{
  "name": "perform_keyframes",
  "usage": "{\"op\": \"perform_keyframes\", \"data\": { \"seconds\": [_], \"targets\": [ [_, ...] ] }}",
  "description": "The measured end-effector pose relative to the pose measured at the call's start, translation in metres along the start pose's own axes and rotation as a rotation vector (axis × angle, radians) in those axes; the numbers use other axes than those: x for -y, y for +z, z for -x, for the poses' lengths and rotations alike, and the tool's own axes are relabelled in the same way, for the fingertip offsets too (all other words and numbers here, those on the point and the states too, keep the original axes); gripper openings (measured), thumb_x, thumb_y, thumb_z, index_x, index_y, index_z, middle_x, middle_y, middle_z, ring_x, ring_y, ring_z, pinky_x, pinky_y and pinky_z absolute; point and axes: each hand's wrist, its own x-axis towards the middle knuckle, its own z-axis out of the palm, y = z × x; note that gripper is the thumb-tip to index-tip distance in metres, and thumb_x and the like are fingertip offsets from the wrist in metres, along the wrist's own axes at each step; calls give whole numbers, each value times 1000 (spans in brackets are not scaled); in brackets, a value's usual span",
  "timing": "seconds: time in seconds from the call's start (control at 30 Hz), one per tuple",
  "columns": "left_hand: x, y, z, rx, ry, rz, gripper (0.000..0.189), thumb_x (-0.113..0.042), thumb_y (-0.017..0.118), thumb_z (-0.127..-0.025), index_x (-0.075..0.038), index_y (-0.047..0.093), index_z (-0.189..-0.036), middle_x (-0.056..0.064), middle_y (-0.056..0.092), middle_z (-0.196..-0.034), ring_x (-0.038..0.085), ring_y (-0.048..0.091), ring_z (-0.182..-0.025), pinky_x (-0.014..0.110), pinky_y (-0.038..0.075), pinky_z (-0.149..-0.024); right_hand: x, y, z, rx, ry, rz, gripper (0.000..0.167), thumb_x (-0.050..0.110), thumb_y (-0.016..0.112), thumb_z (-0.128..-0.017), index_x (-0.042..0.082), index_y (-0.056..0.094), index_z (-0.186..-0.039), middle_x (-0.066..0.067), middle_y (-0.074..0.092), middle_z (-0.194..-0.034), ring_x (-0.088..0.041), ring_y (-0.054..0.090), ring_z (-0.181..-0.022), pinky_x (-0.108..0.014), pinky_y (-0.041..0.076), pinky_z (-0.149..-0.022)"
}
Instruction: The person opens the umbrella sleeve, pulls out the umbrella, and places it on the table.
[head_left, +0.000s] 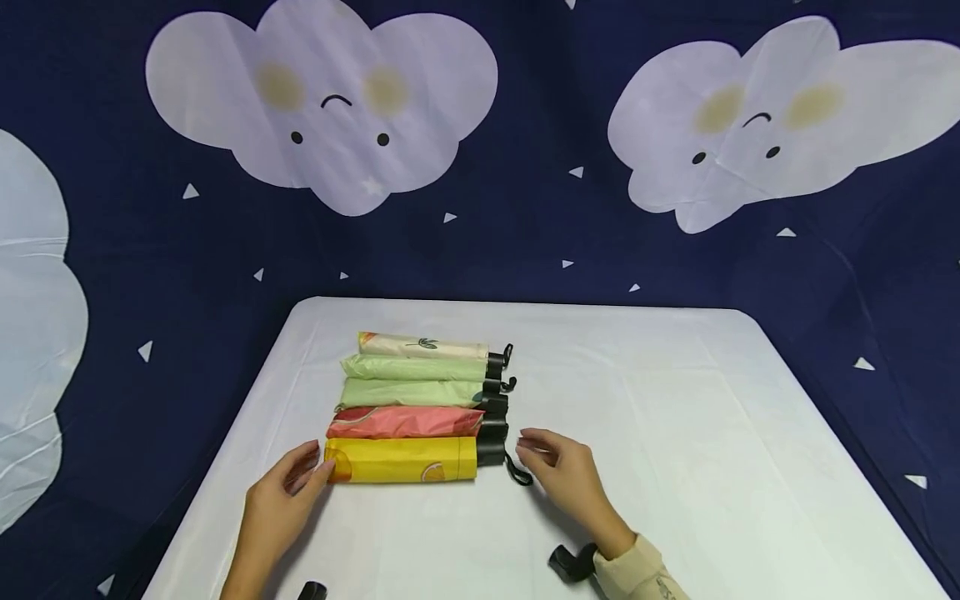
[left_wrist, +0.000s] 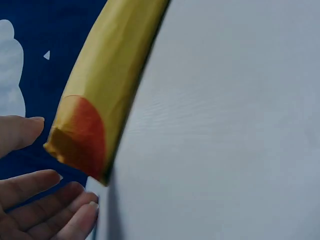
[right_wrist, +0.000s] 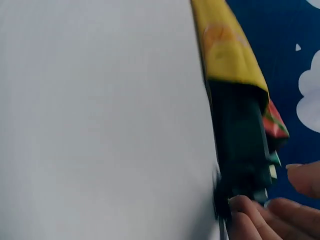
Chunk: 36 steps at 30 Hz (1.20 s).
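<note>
1. My left hand [head_left: 281, 500] has its fingers relaxed and parted around the left end of the yellow folded umbrella [head_left: 397, 460], holding nothing; whether the thumb touches it I cannot tell.
2. My right hand [head_left: 566, 475] is loosely bent beside the umbrella's black handle, gripping nothing that I can see; the wrist strap [head_left: 522, 481] loops out just by my fingertips.
3. The yellow umbrella lies between my hands, nearest to me of five in a row.
4. Just beyond it, blocking its far side, comes the red umbrella [head_left: 408, 422], then two pale green umbrellas [head_left: 412, 392] and the cream umbrella [head_left: 450, 347], all with handles toward my right hand.
5. The printing I can make out is pictures: an orange slice on the yellow, a leaf sprig on the cream. Dark marks on my right sleeve [head_left: 633, 575] are cut off, unreadable.
6. Under my right wrist shows a black piece [head_left: 572, 563], partly hidden.
7. Beyond the white table [head_left: 675, 433] hangs a navy cloth [head_left: 540, 125] with clouds.
</note>
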Motion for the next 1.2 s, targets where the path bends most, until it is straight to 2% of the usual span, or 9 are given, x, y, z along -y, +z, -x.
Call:
{"op": "perform_keyframes", "data": {
  "seconds": [0.13,0.23,0.4,0.53,0.73,0.87,0.97,1.13,1.2],
  "targets": [
    [6,6,3,16,20,101,54,-29,74,-97,-1,58,-141,16,68,-128,-4,64,-104,5,47,-85,0,12,-2,54,76,-82,31,13,78,-92,5,74,-121,-4,77,-104,-10,74,-87,-22,57,-65],
    [7,8,5,41,13,150,55,-26,75,-96,-1,57,-142,17,67,-129,-11,61,-101,8,49,-85,-1,16,-3,87,91,-114,32,13,78,-92,4,73,-122,-6,77,-106,-11,74,-90,-21,58,-66],
    [6,11,4,34,2,143,55,-21,79,-93,-3,59,-141,18,67,-130,-4,65,-101,9,51,-84,-6,19,-2,105,59,-139,32,13,79,-91,2,73,-120,-8,77,-107,-14,74,-95,-21,58,-77],
    [5,13,3,39,12,117,60,-23,80,-92,-3,58,-144,20,64,-135,1,64,-105,7,49,-84,-7,21,-1,75,19,-122,28,11,81,-89,3,76,-115,-8,77,-103,-14,75,-92,-22,59,-76],
    [7,14,3,71,-22,188,66,-22,82,-89,0,55,-145,21,59,-140,-9,57,-107,10,50,-85,-8,24,1,20,-53,-34,25,13,84,-87,6,79,-111,-5,78,-101,-13,74,-92,-21,59,-75],
    [9,14,1,83,-58,233,68,-20,84,-87,2,55,-145,20,59,-138,-10,58,-106,13,52,-84,-9,25,0,0,-80,30,29,19,85,-86,10,80,-113,-1,77,-102,-10,73,-94,-20,58,-77],
    [8,14,-1,83,-72,238,69,-19,85,-86,1,55,-145,20,60,-137,-4,61,-107,14,53,-83,-10,25,-2,5,-71,22,31,20,86,-85,11,79,-114,-2,77,-103,-10,73,-94,-21,58,-77],
    [5,15,0,74,-61,224,66,-15,84,-87,4,55,-143,21,59,-138,16,62,-116,14,53,-83,-13,24,-2,33,-15,-45,33,20,87,-84,12,79,-115,-5,77,-105,-9,73,-93,-20,58,-77],
    [4,16,3,72,-60,212,65,-14,84,-87,4,55,-143,21,59,-138,18,61,-117,14,53,-83,-14,23,-2,43,2,-68,33,22,87,-84,12,79,-114,-6,77,-106,-9,74,-92,-20,58,-76]
  ]
}}
